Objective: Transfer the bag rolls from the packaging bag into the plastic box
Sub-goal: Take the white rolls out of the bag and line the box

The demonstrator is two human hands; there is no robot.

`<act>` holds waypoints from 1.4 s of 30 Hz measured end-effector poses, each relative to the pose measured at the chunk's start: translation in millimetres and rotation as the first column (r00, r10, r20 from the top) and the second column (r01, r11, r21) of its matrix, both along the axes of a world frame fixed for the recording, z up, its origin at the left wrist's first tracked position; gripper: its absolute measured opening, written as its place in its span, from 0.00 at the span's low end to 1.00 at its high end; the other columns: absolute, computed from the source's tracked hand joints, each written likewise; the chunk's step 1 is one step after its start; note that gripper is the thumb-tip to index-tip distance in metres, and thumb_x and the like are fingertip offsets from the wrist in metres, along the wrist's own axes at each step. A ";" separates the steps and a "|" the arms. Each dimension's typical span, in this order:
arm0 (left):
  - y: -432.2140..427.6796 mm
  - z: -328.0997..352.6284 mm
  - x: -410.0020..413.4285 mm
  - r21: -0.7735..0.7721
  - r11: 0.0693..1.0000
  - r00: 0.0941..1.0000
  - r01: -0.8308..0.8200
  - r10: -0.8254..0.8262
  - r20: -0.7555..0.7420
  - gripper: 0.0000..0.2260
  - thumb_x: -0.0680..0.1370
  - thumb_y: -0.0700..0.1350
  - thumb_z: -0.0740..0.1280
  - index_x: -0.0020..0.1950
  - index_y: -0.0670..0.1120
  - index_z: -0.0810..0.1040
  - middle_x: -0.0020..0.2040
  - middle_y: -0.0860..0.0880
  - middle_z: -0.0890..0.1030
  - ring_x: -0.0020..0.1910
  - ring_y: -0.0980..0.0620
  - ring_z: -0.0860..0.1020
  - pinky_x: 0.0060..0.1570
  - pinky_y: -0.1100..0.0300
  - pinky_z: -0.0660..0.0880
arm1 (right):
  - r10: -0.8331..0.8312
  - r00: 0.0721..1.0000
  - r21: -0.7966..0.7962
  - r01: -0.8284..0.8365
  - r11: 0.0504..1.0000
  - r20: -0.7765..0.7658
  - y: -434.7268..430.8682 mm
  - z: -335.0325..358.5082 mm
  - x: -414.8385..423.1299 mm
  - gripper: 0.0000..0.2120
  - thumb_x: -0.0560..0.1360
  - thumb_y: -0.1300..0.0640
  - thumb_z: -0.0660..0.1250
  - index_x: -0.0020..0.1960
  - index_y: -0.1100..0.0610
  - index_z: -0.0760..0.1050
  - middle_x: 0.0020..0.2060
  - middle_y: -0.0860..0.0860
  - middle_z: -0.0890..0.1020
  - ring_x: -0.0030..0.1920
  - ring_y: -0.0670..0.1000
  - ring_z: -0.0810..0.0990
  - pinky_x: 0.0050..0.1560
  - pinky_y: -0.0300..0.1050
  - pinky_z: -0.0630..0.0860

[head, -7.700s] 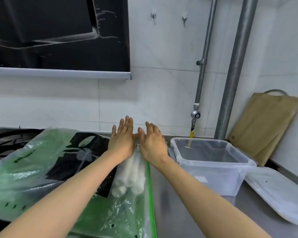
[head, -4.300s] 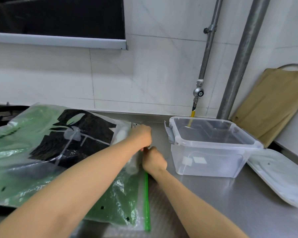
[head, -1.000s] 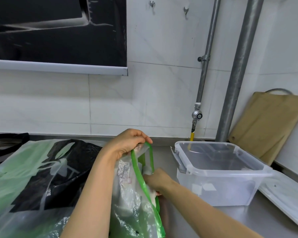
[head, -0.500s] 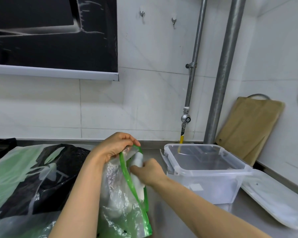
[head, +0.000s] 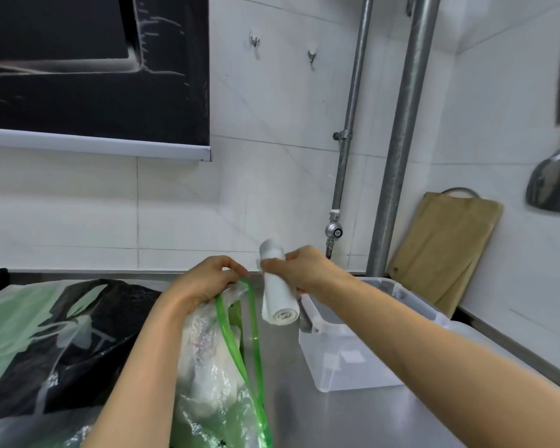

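Note:
A clear packaging bag with a green zip edge stands open on the steel counter; white bag rolls show through its plastic. My left hand pinches the bag's top edge and holds it up. My right hand grips one white bag roll, lifted clear of the bag, in the air between the bag's mouth and the left end of the clear plastic box. The box stands open on the counter to the right, partly hidden by my right forearm.
A large green and black plastic bag lies at the left. The box's lid lies on the counter right of the box. A wooden cutting board leans in the corner beside two vertical pipes. A metal ladle hangs at right.
My right hand has pulled a white roll out of the packaging bag and raised it to the right, toward the box. My left hand keeps holding the bag's mouth up.

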State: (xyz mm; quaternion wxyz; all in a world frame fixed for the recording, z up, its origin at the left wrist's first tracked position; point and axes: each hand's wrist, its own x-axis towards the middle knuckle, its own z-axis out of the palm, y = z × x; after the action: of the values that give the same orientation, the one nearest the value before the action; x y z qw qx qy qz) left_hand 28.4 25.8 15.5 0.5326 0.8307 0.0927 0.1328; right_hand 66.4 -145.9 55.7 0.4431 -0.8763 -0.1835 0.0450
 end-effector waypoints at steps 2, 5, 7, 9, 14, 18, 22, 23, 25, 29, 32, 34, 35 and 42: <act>-0.6 -0.9 0.0 0.017 1.000 1.000 -0.006 0.007 -0.008 0.09 0.76 0.38 0.62 0.42 0.48 0.81 0.27 0.49 0.76 0.31 0.49 0.69 0.33 0.56 0.63 | -0.016 1.000 -0.003 0.016 1.000 0.015 -8.7 10.6 5.6 0.22 0.71 0.47 0.70 0.54 0.64 0.78 0.46 0.57 0.82 0.42 0.54 0.81 0.43 0.45 0.78; 0.0 -1.3 1.0 0.039 0.999 1.000 -0.002 0.002 -0.005 0.11 0.76 0.37 0.61 0.41 0.48 0.81 0.33 0.44 0.76 0.33 0.48 0.68 0.35 0.56 0.62 | -0.045 0.998 -0.042 0.047 0.998 0.037 -23.4 21.3 16.3 0.21 0.72 0.47 0.69 0.55 0.63 0.78 0.43 0.55 0.80 0.39 0.51 0.79 0.40 0.42 0.76; -1.2 -0.8 1.6 0.053 0.999 1.000 0.005 -0.005 -0.012 0.12 0.76 0.36 0.60 0.41 0.48 0.81 0.30 0.46 0.75 0.30 0.49 0.67 0.32 0.58 0.61 | -0.081 0.996 -0.045 0.082 0.996 0.025 -33.0 24.8 26.0 0.21 0.72 0.47 0.70 0.56 0.63 0.77 0.45 0.55 0.81 0.41 0.52 0.79 0.43 0.42 0.78; -2.6 -0.1 0.7 0.052 0.999 1.000 -0.001 0.002 -0.017 0.12 0.75 0.35 0.59 0.42 0.47 0.80 0.24 0.51 0.73 0.26 0.53 0.65 0.28 0.60 0.59 | -0.120 0.993 -0.059 0.121 0.991 0.021 -40.1 25.4 34.1 0.22 0.72 0.48 0.70 0.58 0.63 0.75 0.47 0.55 0.80 0.43 0.52 0.80 0.42 0.43 0.77; -4.1 1.3 -2.5 0.053 0.999 1.000 0.007 -0.006 -0.023 0.12 0.76 0.34 0.59 0.43 0.46 0.81 0.25 0.51 0.71 0.25 0.54 0.65 0.26 0.62 0.59 | -0.177 0.983 -0.076 0.173 0.982 -0.041 -52.5 16.8 51.4 0.23 0.72 0.50 0.71 0.60 0.63 0.73 0.50 0.57 0.80 0.45 0.55 0.80 0.41 0.43 0.77; -7.3 2.0 -3.3 0.066 0.998 0.999 0.023 -0.020 -0.036 0.12 0.77 0.35 0.58 0.45 0.45 0.80 0.25 0.51 0.71 0.24 0.54 0.64 0.25 0.62 0.59 | -0.186 0.979 -0.147 0.173 0.974 -0.077 -55.5 0.9 59.9 0.23 0.71 0.50 0.72 0.60 0.63 0.74 0.53 0.58 0.81 0.49 0.56 0.81 0.44 0.45 0.79; -10.4 2.5 -3.5 0.096 0.995 0.999 0.005 -0.002 -0.034 0.12 0.77 0.34 0.58 0.45 0.45 0.80 0.21 0.53 0.70 0.19 0.58 0.64 0.20 0.66 0.58 | -0.185 0.976 -0.233 0.154 0.960 -0.119 -57.6 -14.1 64.1 0.24 0.71 0.48 0.72 0.59 0.63 0.74 0.53 0.58 0.81 0.51 0.56 0.82 0.49 0.45 0.79; -10.7 2.2 -3.7 0.102 0.995 0.999 0.004 -0.001 -0.036 0.12 0.77 0.34 0.58 0.45 0.45 0.80 0.22 0.53 0.69 0.18 0.59 0.63 0.19 0.66 0.58 | -0.185 0.974 -0.253 0.147 0.956 -0.134 -57.8 -18.0 64.3 0.24 0.71 0.48 0.72 0.59 0.63 0.73 0.53 0.58 0.81 0.52 0.56 0.82 0.51 0.46 0.79; -10.6 2.0 -2.5 0.113 0.994 0.999 0.011 -0.005 -0.049 0.12 0.77 0.35 0.58 0.44 0.46 0.80 0.24 0.51 0.69 0.19 0.57 0.63 0.20 0.66 0.57 | -0.183 0.968 -0.277 0.130 0.952 -0.173 -57.9 -25.2 65.4 0.25 0.71 0.47 0.71 0.60 0.62 0.72 0.52 0.57 0.81 0.49 0.54 0.81 0.52 0.45 0.78; -8.1 2.4 -3.1 0.104 0.994 0.998 0.017 -0.012 -0.054 0.12 0.77 0.36 0.58 0.45 0.46 0.80 0.26 0.49 0.69 0.21 0.56 0.62 0.19 0.66 0.56 | -0.185 0.959 -0.372 0.095 0.923 -0.214 -57.3 -36.8 65.4 0.22 0.73 0.46 0.69 0.58 0.60 0.71 0.50 0.55 0.78 0.47 0.52 0.78 0.54 0.42 0.76; -7.1 2.8 -3.4 0.097 0.995 0.998 0.023 -0.017 -0.061 0.12 0.78 0.36 0.58 0.45 0.46 0.79 0.28 0.49 0.69 0.22 0.56 0.63 0.21 0.65 0.56 | -0.175 0.957 -0.442 0.057 0.895 -0.231 -54.8 -41.5 65.1 0.21 0.73 0.48 0.69 0.60 0.59 0.72 0.51 0.54 0.77 0.50 0.52 0.77 0.61 0.43 0.75; -6.2 2.8 -3.7 0.097 0.995 0.998 0.024 -0.017 -0.064 0.11 0.78 0.36 0.58 0.46 0.46 0.80 0.28 0.49 0.71 0.24 0.55 0.64 0.23 0.63 0.58 | -0.150 0.967 -0.503 0.027 0.864 -0.206 -51.8 -43.9 64.2 0.21 0.75 0.50 0.67 0.64 0.60 0.71 0.52 0.54 0.76 0.52 0.52 0.76 0.62 0.44 0.74; -5.8 2.8 -4.1 0.096 0.995 0.998 0.021 -0.015 -0.064 0.11 0.78 0.36 0.58 0.46 0.46 0.80 0.29 0.49 0.71 0.25 0.55 0.64 0.25 0.62 0.59 | -0.135 0.973 -0.539 0.014 0.842 -0.185 -50.6 -44.8 62.9 0.21 0.76 0.52 0.66 0.66 0.60 0.70 0.53 0.54 0.76 0.53 0.52 0.76 0.62 0.44 0.73; -3.3 0.9 -2.9 0.100 0.995 0.999 0.013 -0.007 -0.054 0.12 0.77 0.36 0.58 0.45 0.47 0.80 0.35 0.45 0.74 0.32 0.51 0.67 0.32 0.59 0.61 | -0.078 0.977 -0.642 -0.071 0.763 -0.200 -46.5 -46.5 65.1 0.20 0.77 0.53 0.66 0.67 0.57 0.71 0.62 0.56 0.76 0.60 0.56 0.77 0.64 0.50 0.74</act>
State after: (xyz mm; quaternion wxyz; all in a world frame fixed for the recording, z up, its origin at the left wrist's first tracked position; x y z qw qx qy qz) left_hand 25.5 22.5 16.3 0.4880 0.8602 0.0960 0.1124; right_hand 131.6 -192.4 9.2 0.1315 -0.9654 -0.1063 0.1987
